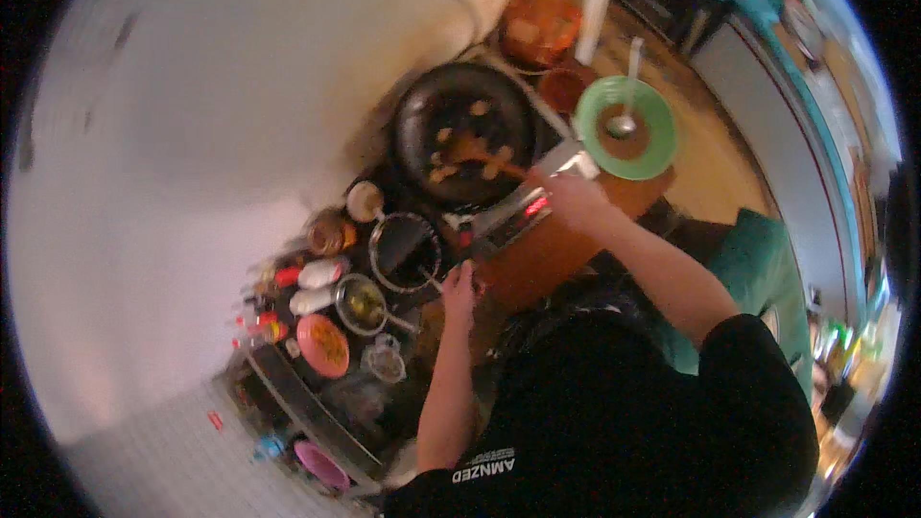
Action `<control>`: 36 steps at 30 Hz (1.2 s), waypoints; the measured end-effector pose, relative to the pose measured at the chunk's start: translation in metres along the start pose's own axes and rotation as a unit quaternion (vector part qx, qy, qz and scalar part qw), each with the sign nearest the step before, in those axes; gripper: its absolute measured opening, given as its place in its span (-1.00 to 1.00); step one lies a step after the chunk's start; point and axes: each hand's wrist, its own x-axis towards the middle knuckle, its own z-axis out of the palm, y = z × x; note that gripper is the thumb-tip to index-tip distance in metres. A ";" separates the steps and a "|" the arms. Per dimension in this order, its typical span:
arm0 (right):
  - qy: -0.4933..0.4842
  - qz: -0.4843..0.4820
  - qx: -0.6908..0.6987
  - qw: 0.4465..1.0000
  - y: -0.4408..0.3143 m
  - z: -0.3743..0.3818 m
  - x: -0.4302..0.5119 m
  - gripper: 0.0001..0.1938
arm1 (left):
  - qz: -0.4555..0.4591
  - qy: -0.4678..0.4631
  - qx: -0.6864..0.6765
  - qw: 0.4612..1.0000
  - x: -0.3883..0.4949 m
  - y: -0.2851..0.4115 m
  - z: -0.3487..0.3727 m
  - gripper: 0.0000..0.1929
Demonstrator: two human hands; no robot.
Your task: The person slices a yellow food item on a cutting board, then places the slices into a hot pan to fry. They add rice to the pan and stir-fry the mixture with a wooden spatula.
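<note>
A dark frying pan (424, 158) sits on the cooktop with several pale pieces of food in it. My left hand (460, 291) is closed around the end of the pan's black and red handle (466, 234). In my right hand (579, 201) is a wooden spatula (511, 170), its blade down among the food. The cooktop's panel (514, 219), with a lit red display, lies between my hands. Blur hides the finer shape of the food and of my fingers.
At right stands a green bowl (665, 122) of brown liquid with a ladle (633, 79). Left of the pan are a round sieve or pot (372, 259), a small pot (342, 316), a jar (327, 234), bottles and a pink bowl (306, 334). A wall (216, 122) rises behind.
</note>
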 end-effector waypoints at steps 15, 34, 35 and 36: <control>0.530 0.523 0.596 0.299 0.194 0.139 -0.480 -0.64 | 0.264 0.089 0.079 0.957 -0.026 -0.002 -0.047 -0.68; 0.540 0.436 0.624 0.359 0.323 0.196 -0.609 -0.72 | 0.237 -0.492 0.532 0.646 -0.202 -0.062 0.344 -0.68; 0.494 0.441 0.641 0.389 0.321 0.199 -0.625 -0.73 | 0.228 -0.532 0.517 0.630 -0.211 -0.078 0.377 -0.68; 0.519 0.469 0.609 0.374 0.323 0.200 -0.638 -0.73 | 0.200 -0.554 0.520 0.619 -0.219 -0.096 0.407 -0.68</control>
